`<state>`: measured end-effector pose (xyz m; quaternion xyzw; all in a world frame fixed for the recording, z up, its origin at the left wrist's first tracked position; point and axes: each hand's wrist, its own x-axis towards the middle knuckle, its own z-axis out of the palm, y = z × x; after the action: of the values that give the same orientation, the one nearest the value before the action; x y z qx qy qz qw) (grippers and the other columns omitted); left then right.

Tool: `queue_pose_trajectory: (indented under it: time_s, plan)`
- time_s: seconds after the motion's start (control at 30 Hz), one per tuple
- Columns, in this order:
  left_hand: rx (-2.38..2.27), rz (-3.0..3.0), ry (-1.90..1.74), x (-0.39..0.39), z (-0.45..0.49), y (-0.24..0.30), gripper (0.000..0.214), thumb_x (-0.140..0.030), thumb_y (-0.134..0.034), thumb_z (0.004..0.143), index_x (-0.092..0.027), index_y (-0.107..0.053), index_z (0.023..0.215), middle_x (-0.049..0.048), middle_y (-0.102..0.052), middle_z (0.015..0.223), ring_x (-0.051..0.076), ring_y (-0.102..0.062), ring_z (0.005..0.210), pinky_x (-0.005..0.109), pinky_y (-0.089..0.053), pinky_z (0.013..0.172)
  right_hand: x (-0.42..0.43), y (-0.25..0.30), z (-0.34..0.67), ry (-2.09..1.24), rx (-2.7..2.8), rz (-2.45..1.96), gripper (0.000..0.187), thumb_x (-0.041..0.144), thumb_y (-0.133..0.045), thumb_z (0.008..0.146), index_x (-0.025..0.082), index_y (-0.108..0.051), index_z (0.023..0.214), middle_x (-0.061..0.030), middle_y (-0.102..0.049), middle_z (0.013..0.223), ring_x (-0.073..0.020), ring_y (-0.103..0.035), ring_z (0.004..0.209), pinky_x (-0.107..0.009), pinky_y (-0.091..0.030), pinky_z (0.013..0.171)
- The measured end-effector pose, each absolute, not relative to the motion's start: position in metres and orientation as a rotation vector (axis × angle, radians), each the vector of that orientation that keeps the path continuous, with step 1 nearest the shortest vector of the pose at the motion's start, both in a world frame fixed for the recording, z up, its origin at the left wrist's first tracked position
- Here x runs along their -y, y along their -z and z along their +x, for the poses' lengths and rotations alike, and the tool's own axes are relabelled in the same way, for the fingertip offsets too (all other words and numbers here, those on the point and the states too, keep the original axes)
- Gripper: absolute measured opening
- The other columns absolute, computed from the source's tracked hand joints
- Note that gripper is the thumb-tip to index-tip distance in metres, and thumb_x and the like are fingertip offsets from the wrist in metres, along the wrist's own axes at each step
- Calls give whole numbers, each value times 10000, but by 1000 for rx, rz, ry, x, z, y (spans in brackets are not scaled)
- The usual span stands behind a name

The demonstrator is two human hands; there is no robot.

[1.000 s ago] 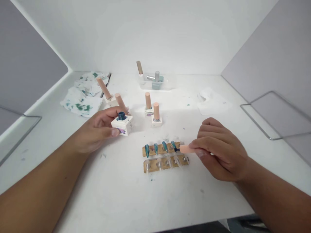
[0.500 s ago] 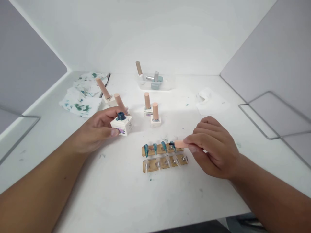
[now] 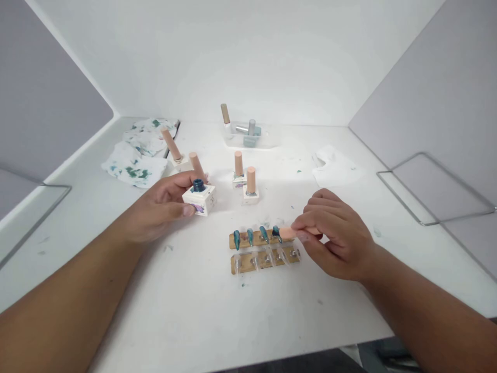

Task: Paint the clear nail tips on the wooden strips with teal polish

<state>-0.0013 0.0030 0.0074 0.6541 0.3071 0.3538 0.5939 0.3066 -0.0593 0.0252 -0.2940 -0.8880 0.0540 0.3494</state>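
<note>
My left hand [image 3: 163, 207] grips an open white square polish bottle [image 3: 200, 197] with a dark teal neck, resting on the white table. My right hand [image 3: 334, 235] pinches a peach brush cap [image 3: 289, 232], its dark brush tip touching the rightmost teal nail on a wooden strip [image 3: 256, 237]. That strip carries several teal-painted false nails. A second wooden strip [image 3: 264, 259] just in front holds several clear nails.
Capped bottles with peach tops [image 3: 250, 184] stand behind the strips. A clear tray [image 3: 248, 133] with more bottles sits at the back. Stained paper towels [image 3: 135, 158] lie back left, a white tissue [image 3: 334, 166] back right. Wire frames [image 3: 435, 191] flank both sides.
My right hand has shifted the brush slightly left along the rightmost teal nail. The left hand still holds the bottle in the same place.
</note>
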Motion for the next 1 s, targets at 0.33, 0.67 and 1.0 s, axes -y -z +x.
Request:
queue_pose_trajectory:
  time_s: [0.33, 0.67, 1.0]
  plan:
    - [-647, 1520, -828, -1, 3, -12, 291, -263, -670, 740, -195, -625, 1019, 13, -559, 870, 130, -498, 739, 218, -405, 633, 58, -28, 308, -133, 2304, -765, 107, 70, -500, 739, 174, -516, 755, 66, -388, 521, -81, -346, 468, -292, -311, 587]
    - [-666, 1518, -824, -1, 0, -9, 266, -254, -664, 746, -204, -628, 1005, 3, -553, 872, 122, -500, 774, 200, -425, 675, 59, -27, 310, -152, 2237, -779, 119, 58, -495, 742, 172, -520, 765, 53, -431, 529, -87, -380, 485, -293, -322, 577]
    - [-705, 1519, -828, -2, 0, -8, 300, -293, -693, 725, -229, -640, 1013, 8, -577, 889, 134, -524, 770, 223, -437, 673, 59, -26, 312, -140, 2162, -793, 125, 53, -490, 739, 172, -520, 765, 43, -446, 538, -91, -392, 485, -299, -335, 573]
